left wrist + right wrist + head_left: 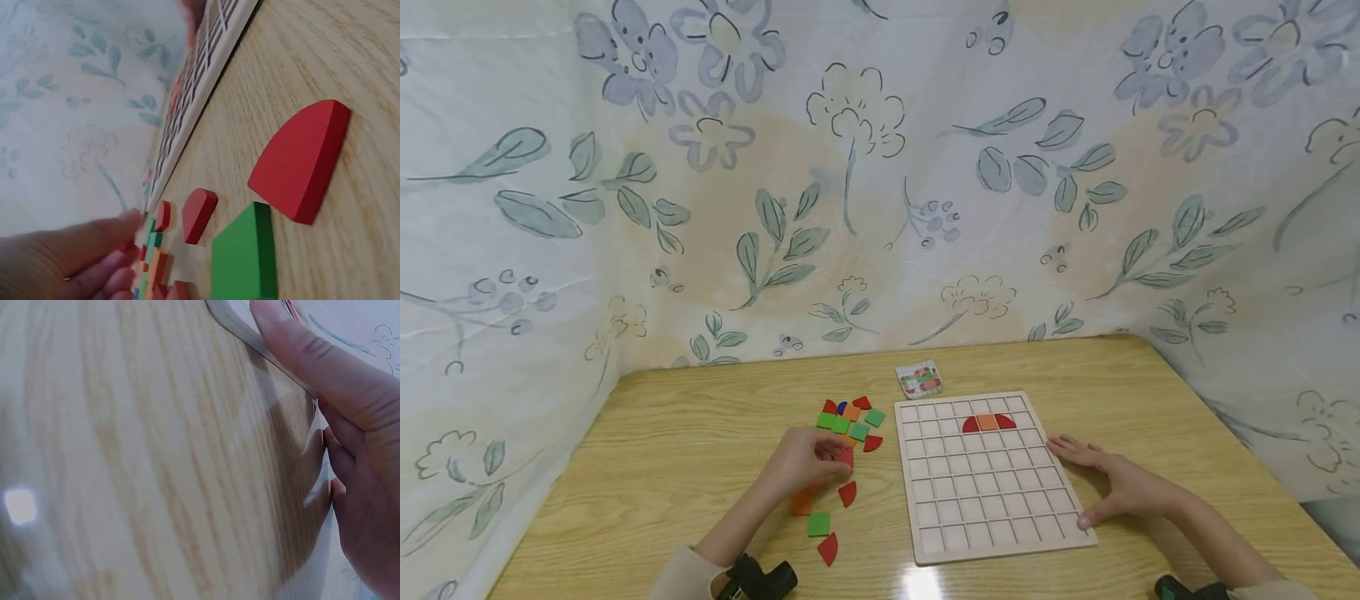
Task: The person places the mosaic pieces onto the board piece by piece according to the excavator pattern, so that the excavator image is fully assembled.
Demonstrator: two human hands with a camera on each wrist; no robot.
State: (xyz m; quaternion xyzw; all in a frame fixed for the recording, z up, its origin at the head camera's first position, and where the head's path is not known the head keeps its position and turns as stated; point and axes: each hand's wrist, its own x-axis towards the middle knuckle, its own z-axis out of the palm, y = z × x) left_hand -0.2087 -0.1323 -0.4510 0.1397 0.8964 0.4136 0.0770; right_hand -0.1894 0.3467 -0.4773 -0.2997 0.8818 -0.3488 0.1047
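Observation:
My left hand [805,460] is over the loose pieces left of the board, thumb and fingers pinching a red piece [846,457]. Its outline is partly hidden by the fingers in both the head and left wrist views. A pale gridded board [977,500] lies to the right. Near its far edge, an orange square [988,422] sits between two red quarter-circles [1005,422]. At the board's right edge, my right hand [1123,485] rests with fingers extended, its thumb touching the near right corner. The right wrist view shows that thumb [312,356] on the board's edge.
Several green, orange and red pieces lie behind the left hand, including a green square [874,417]. Nearer are another green square [818,524] and a red quarter-circle [827,549]. A small patterned card [919,379] lies beyond the board. Floral cloth [880,208] hangs behind the table.

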